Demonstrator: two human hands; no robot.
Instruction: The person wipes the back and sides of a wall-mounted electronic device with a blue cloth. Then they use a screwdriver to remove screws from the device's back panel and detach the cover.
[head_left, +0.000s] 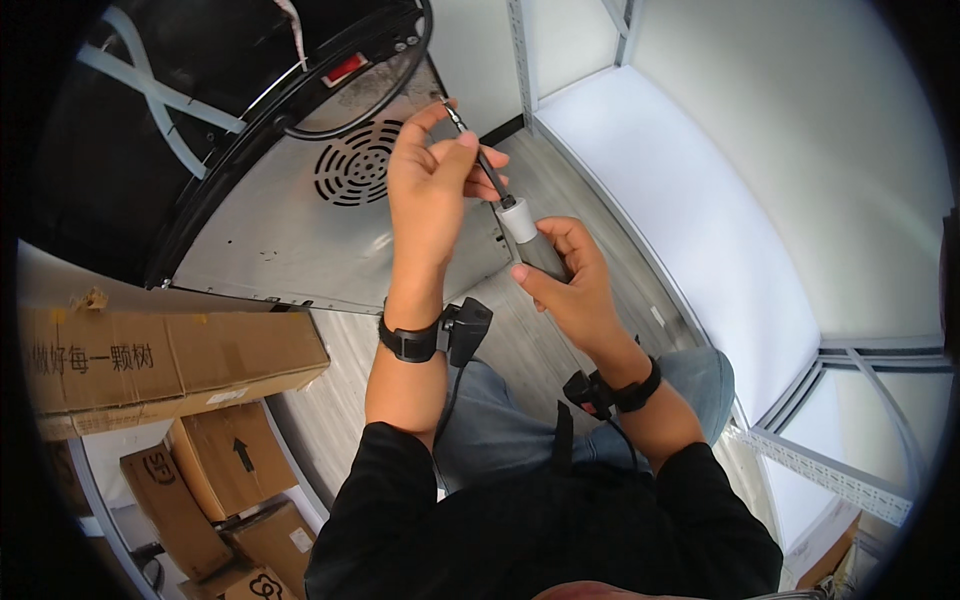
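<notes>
A screwdriver point(517, 221) with a grey handle, a white collar and a long dark shaft slants up to the left between my hands. My right hand point(578, 290) is closed round its handle, thumb on top. Higher up, my left hand point(430, 175) pinches the shaft near the tip between thumb and forefinger, its other fingers loosely spread. The tip lies by the right edge of a machine's bare metal panel point(265, 225); whether they touch, I cannot tell. A round slotted vent point(355, 165) in that panel is partly behind my left hand.
A black cable point(380, 115) loops over the panel beside a red switch point(345, 69). Pale tubes point(155, 90) run across the machine's black part. Cardboard boxes point(170, 365) are stacked at the left. A white shelf point(690, 190) on a metal frame stands at the right.
</notes>
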